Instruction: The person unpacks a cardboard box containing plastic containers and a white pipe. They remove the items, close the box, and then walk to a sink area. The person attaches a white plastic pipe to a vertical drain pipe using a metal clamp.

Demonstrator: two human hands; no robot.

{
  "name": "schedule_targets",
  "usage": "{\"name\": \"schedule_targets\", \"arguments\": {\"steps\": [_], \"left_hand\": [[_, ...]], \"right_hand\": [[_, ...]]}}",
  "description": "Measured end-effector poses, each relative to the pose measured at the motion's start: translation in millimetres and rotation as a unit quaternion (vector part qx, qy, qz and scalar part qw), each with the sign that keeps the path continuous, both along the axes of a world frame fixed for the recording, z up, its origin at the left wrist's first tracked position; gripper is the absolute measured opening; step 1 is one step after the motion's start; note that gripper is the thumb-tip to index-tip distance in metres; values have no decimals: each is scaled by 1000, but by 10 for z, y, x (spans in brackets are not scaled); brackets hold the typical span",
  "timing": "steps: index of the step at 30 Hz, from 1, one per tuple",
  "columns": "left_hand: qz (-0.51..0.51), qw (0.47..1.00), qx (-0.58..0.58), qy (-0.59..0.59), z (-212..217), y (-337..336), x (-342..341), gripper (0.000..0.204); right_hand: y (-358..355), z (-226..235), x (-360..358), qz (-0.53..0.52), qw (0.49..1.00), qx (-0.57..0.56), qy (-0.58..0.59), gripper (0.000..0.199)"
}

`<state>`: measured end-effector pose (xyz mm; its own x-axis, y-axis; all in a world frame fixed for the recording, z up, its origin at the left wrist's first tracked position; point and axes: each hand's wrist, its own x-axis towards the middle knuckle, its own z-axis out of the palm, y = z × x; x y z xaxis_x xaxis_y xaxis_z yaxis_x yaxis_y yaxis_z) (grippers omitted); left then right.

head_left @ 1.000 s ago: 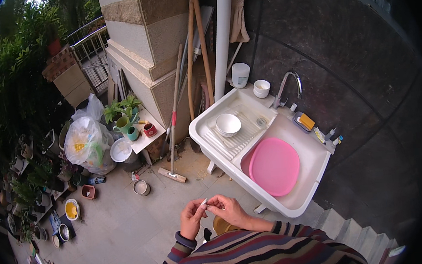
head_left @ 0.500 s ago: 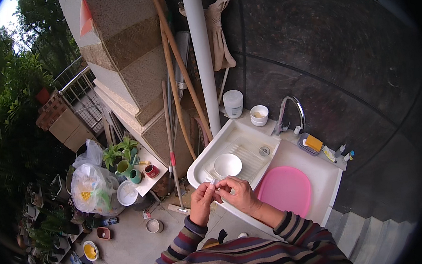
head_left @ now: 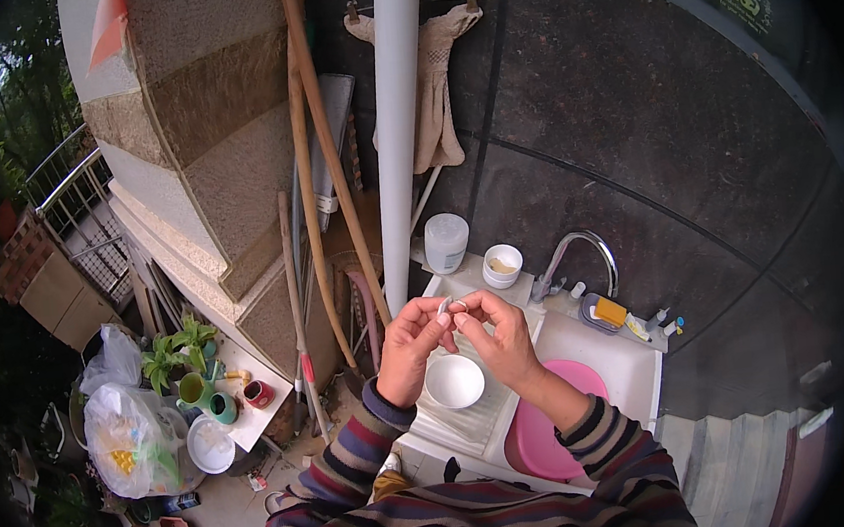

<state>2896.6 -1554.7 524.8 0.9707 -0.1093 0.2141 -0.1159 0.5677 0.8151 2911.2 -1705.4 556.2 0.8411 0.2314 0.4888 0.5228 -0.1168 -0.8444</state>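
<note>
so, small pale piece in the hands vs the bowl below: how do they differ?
Size: the pale piece is far smaller than the bowl. Shape: the bowl is round; the piece looks narrow, though partly hidden. Support: the left hand and right hand pinch the piece; the bowl stands upright on the drainboard. Shared: both look whitish.

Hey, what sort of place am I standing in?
It looks like an outdoor washing spot, perhaps a patio: there's a white sink with a curved metal tap, a metal railing and trees.

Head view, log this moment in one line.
left hand: pinching small pale item; right hand: touching same item; white bowl: on drainboard; pink basin: in sink
</note>
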Motion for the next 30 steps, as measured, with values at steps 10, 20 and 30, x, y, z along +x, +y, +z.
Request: {"name": "schedule_targets", "arguments": {"steps": [10,20,30], "left_hand": [[-38,993,-103,-28,555,1189,1145,27],[-103,987,-108,-60,681,1457,1881,27],[-220,941,-243,-87,660,1376,2497,15]], "right_hand": [[1157,699,997,-57,937,-215,-270,19],[1285,968,1520,-89,958,-186,-198,16],[1326,1240,1987,-103,970,-178,-126,18]]}}
